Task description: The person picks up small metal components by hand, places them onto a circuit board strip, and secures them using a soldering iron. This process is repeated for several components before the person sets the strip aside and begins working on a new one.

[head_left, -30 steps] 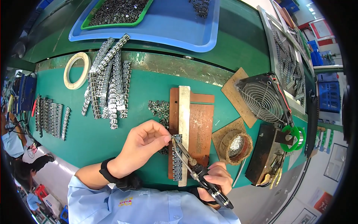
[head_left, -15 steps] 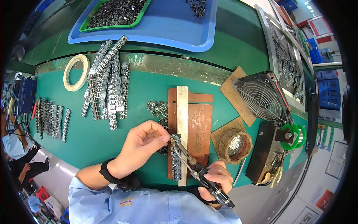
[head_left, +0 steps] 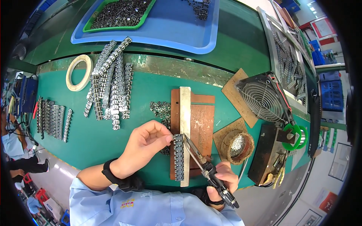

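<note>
On the metal bar [head_left: 185, 109], a dark, ridged component strip [head_left: 178, 157] lies lengthwise.

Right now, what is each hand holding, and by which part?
The right hand grips the soldering iron by its dark handle. The left hand pinches the top end of the strip of small components with its fingertips.

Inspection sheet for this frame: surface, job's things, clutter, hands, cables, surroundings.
Surface: green bench mat, worn along its far edge.
Job's things: strip of small components against a metal bar on a brown board; soldering iron.
Clutter: tape roll, loose component strips, solder-dross pot, blue tray.
Hands: left hand pinches at the strip's top; right hand has its grip on the iron.
Cables: red and black wires by the fan.
Surroundings: another person's arm at left edge.
</note>
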Demonstrator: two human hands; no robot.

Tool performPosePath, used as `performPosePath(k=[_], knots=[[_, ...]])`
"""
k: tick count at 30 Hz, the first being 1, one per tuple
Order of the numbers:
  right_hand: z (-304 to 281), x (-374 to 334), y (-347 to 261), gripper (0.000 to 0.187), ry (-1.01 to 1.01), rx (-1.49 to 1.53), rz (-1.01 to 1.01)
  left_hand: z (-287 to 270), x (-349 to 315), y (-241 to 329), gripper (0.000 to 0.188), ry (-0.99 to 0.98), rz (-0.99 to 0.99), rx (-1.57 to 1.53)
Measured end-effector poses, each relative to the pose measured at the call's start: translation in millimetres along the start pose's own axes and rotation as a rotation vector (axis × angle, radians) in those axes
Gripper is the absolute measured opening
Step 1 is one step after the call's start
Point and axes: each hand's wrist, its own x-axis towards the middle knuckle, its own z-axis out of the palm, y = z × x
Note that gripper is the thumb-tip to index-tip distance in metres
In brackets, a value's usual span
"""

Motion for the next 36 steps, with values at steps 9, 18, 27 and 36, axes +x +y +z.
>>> performPosePath(k=[9,18,27,36], knots=[[11.9,-11.6,-6.1,0.052,0.273,0.263,0.182,5.3,0.5,1.5,0.007,0.024,0.04,-0.003],[-0.6,-13.5,-4.6,0.05,0.015,0.025,0.076,-8.3,0.9,1.5,0.014,-0.107,-0.01,0.221],[2.3,-5.2,-6.8,0.049,-0.029,0.016,0.048,-6.5,-1.0,2.1,0.013,-0.094,0.005,0.195],[3.5,-6.5,-4.0,0.048,-0.052,0.014,0.053,-22.3,3.2,14.9,0.006,0.181,0.342,0.598]])
